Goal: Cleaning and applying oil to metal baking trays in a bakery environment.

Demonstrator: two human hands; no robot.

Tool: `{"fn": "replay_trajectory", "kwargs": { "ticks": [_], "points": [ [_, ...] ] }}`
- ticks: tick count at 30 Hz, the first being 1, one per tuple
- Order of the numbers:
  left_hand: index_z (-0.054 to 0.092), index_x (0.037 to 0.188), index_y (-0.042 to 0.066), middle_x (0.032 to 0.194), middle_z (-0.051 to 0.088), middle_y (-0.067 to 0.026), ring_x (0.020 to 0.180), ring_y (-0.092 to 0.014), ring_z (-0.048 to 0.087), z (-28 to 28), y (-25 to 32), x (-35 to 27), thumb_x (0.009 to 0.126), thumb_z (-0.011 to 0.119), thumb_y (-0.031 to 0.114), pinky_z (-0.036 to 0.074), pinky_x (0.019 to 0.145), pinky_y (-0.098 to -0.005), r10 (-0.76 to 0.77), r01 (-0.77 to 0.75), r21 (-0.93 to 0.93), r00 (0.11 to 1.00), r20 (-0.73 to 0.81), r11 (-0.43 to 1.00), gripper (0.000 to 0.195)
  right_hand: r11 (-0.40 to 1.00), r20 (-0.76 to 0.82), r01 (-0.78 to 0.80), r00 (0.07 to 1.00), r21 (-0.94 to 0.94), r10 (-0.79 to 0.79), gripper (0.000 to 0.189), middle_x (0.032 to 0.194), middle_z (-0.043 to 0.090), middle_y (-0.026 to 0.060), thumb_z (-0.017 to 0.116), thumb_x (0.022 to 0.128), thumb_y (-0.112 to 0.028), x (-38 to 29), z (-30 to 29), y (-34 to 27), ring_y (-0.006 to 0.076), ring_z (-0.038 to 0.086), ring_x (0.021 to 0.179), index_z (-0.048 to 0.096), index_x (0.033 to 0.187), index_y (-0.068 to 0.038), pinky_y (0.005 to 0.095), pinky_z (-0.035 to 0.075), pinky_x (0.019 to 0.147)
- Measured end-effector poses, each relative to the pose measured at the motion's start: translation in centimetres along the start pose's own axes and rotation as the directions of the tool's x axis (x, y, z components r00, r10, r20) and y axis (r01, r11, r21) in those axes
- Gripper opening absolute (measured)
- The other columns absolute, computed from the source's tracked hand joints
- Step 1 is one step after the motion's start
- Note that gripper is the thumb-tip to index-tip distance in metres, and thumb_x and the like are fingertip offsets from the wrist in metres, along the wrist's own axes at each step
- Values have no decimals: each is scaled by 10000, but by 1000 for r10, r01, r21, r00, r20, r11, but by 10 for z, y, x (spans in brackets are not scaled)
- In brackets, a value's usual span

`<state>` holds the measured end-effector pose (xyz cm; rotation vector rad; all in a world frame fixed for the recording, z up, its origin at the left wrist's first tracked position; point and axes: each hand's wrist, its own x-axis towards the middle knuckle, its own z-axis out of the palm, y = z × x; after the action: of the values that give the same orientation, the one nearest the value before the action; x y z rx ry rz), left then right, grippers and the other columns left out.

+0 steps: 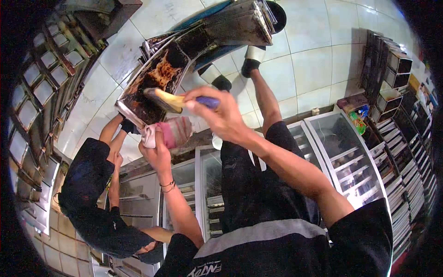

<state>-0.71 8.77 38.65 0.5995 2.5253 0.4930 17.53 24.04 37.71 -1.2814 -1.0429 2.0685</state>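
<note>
My right hand (221, 112) grips a brush-like tool (171, 101) with a yellow and purple handle. Its dark head is over the lower inside of a metal baking pan (169, 74), and I cannot tell whether it touches. The pan's inside is blackened, with an orange-brown patch. Its near end has a bare metal rim. My left hand (157, 157) holds a pink and grey striped cloth (176, 131) against that rim, thumb on top. The pan tilts toward me and overlaps other soiled metal pans (238, 22) beyond it.
A co-worker (90, 173) in dark clothes bends close on my left. Metal racks (45, 79) stand at far left. Glass-fronted cabinets (342, 145) are near my legs, and stacked trays (401, 166) line the right. White tiles (308, 31) cover the floor. A blue surface (204, 14) shows under the pans.
</note>
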Motion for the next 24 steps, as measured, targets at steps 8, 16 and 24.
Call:
{"fn": "replay_trajectory", "kwargs": {
  "ticks": [8,16,24],
  "points": [
    [661,1066,-37,973,711,-213,927,-327,702,89,38,11,851,703,107,528,811,-404,166,-118,-162,931,325,980,261,997,-487,-70,870,25,73,246,1000,689,109,633,981,-173,1,-95,-20,157,646,938,654,1070,56,296,532,869],
    [497,1282,-26,1176,670,-194,1095,-254,655,144,63,-17,878,685,53,505,920,-363,293,-40,-405,755,587,913,452,999,-583,-4,812,37,25,274,1046,662,151,614,999,-177,-11,-157,-38,202,668,946,635,1079,84,361,593,906],
    [475,1350,6,1243,629,-85,1120,-171,610,117,-45,-5,902,726,148,498,927,-335,-332,466,-518,882,333,717,533,988,-531,-69,837,140,133,242,1088,638,164,579,1013,-150,-15,-151,-44,233,652,1031,611,1084,79,403,541,999]
  ]
}}
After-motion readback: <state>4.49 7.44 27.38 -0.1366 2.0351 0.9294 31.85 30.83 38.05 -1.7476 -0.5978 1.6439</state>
